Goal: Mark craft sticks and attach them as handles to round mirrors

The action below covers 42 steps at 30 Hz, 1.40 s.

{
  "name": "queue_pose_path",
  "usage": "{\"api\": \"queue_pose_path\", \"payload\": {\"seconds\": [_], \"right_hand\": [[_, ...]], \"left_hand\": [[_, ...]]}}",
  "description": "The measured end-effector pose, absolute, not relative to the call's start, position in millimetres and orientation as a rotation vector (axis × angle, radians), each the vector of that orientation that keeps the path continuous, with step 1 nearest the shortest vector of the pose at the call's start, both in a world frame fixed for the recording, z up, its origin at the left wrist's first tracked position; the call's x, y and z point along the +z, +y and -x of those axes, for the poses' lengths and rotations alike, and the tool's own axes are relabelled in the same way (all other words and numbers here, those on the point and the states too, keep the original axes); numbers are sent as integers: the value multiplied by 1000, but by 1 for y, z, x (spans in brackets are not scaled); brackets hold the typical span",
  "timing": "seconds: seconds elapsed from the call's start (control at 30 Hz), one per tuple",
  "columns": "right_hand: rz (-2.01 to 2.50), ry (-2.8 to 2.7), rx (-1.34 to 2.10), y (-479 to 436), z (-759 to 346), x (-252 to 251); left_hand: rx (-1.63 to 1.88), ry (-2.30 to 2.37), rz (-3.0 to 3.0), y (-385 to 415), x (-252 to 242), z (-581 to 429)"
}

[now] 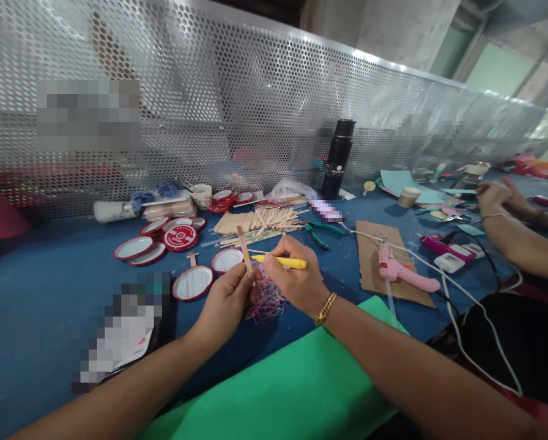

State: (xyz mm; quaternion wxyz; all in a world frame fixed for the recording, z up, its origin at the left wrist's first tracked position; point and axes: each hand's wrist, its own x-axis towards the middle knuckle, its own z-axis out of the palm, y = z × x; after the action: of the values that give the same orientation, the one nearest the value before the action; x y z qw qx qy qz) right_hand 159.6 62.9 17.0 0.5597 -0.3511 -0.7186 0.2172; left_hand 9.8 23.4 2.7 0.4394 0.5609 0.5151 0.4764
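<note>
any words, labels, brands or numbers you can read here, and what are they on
Nothing reads clearly enough to quote.
On the black bottle: small white print, too small to read.
On the red lid: round white print, too blurred to read.
On the wooden stick in the left hand and the yellow tool in the right hand: no text shows.

Both bare forearms come in from the bottom edge & meet mid-frame. Left forearm (131,385) runs up from bottom left, wrist straight. Left hand (225,299) shows its back, fingers curled in, thumb & index tips (248,275) pinched together, pointing up. Right forearm (416,373) enters from bottom right, wrist bent slightly inward. Right hand (295,278) sits just beside the left, knuckles up, fingers (278,249) folded closed in a writing-type grip. The 2 hands are level w/ each other.
</note>
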Motion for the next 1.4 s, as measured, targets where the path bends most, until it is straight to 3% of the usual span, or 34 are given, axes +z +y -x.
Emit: {"api": "queue_pose_path", "payload": {"seconds": [0.8, 1.1, 1.4], "right_hand": [[810, -1708, 528, 65, -159, 13], [626, -1545, 921, 67, -158, 17], [748, -1542, 821, 66, -156, 15]], "left_hand": [[1187, 1292, -1408, 23, 3, -9], [1247, 1199, -1214, 26, 3, -11], [1257, 1160, -1179, 26, 1, -10]]}}
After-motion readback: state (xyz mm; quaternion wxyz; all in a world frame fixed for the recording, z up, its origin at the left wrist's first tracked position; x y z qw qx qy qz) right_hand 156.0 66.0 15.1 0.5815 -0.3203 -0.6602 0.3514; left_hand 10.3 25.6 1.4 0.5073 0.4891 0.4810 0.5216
